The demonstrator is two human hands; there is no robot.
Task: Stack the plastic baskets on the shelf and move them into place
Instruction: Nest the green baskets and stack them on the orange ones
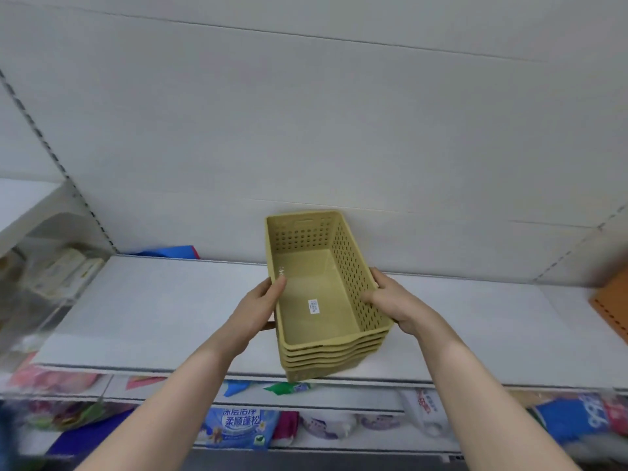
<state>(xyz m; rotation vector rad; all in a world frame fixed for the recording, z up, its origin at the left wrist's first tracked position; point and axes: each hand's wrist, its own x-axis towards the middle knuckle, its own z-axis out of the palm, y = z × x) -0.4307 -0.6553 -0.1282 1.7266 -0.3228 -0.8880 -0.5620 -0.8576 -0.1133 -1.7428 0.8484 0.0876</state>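
We see a stack of yellow-green plastic baskets [323, 300] nested one inside another, sitting on the white shelf [153, 307] with its near end at the shelf's front edge and its far end close to the back panel [306, 130]. Several rims show layered at the near end, so the stack holds a handful of baskets. The top basket has perforated side walls and a small white label [314, 306] stuck to its floor.

Our left hand [260, 309] has its grip closed on the stack's left long wall, thumb hooked over the rim and inside, fingers outside. Our right hand [396, 302] holds the right long wall the same way, thumb lying against the perforated inner face and fingers wrapped outside. Both forearms reach up from the bottom of the view.

At the far right edge an orange basket [611, 307] sits on the same shelf, well apart from the stack. A blue object [170, 251] lies at the back left of the shelf. Below, a lower shelf carries packaged goods [241, 428] in blue, pink and purple wrappers.
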